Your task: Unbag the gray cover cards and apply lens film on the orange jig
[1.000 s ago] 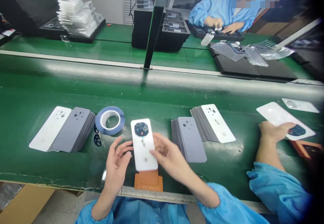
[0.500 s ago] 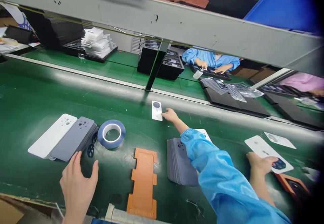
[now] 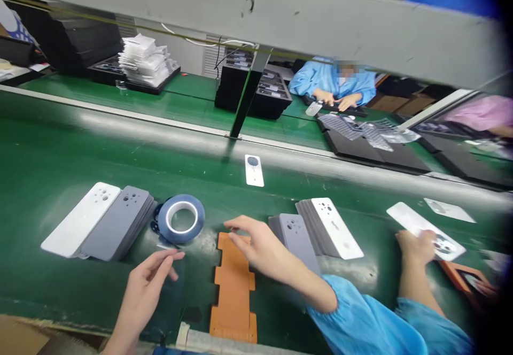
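My left hand (image 3: pixel 146 288) is near the front edge, its thumb and fingertips pinched together. A thin pale sliver (image 3: pixel 167 247) shows just beyond these fingertips; whether they grip it I cannot make out. My right hand (image 3: pixel 262 245) hovers over the top end of an orange fixture plate (image 3: pixel 233 296), thumb and forefinger apart with nothing visible between them. A roll of blue tape (image 3: pixel 200 213) lies between my hands, dark camera-lens pieces (image 3: pixel 155 225) at its left. Farther back lies a small white card (image 3: pixel 254 171) with a dark disc on it.
Grey phone back panels (image 3: pixel 116 221) are stacked beside a white panel (image 3: pixel 82 218) on the left. More grey panels (image 3: pixel 296 237) and a white panel (image 3: pixel 339 229) lie right. A co-worker's hand (image 3: pixel 417 245) holds another white panel (image 3: pixel 401 221). A post (image 3: pixel 244 101) stands behind.
My right hand has drawn back from the white card to above the orange plate. My left hand has moved right towards the tape roll, and its spread fingers have closed into a pinch.
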Demonstrator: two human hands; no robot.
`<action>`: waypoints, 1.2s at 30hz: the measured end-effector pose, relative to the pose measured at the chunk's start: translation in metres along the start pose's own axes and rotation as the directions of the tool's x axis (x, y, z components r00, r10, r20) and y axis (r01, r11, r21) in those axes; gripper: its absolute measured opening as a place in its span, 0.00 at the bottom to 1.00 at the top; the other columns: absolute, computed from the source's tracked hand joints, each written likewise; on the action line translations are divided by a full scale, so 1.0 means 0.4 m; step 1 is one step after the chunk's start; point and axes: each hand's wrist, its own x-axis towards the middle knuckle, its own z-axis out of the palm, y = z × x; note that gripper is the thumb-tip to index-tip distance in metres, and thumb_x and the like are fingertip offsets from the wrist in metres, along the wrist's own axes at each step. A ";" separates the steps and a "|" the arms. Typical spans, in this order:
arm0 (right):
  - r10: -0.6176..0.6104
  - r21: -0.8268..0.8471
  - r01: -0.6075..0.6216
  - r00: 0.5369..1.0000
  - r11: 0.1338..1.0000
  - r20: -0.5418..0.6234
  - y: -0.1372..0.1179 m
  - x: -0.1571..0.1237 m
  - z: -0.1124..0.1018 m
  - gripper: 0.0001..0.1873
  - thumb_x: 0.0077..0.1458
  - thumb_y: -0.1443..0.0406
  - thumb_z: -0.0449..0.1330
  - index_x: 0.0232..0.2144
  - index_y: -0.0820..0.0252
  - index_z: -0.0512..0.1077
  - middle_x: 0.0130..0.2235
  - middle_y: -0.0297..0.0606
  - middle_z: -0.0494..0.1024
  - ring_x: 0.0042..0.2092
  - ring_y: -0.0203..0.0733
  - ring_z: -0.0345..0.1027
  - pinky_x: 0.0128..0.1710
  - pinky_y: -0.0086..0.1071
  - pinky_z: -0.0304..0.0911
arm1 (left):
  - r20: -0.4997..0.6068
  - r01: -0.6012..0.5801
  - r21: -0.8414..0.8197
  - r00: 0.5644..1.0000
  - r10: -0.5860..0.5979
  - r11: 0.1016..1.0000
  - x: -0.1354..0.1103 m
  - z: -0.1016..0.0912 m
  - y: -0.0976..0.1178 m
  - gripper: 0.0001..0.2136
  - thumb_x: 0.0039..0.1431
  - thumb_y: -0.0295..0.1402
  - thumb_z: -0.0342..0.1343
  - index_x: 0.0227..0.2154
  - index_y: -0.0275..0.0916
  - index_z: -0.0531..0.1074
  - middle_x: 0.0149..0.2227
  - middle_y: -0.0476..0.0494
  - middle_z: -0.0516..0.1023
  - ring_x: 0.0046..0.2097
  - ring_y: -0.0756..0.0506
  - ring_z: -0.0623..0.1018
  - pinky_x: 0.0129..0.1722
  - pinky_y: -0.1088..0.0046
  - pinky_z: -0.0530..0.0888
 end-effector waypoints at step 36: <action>0.121 0.681 -0.009 0.986 0.733 -0.118 -0.005 -0.114 0.267 0.06 0.54 0.62 0.64 0.30 0.59 0.73 0.24 0.29 0.68 0.26 0.34 0.64 0.29 0.30 0.62 | -0.127 -0.166 0.228 0.972 0.199 0.959 -0.052 -0.034 -0.067 0.25 0.63 0.36 0.54 0.62 0.40 0.60 0.50 0.36 0.77 0.47 0.40 0.77 0.47 0.61 0.72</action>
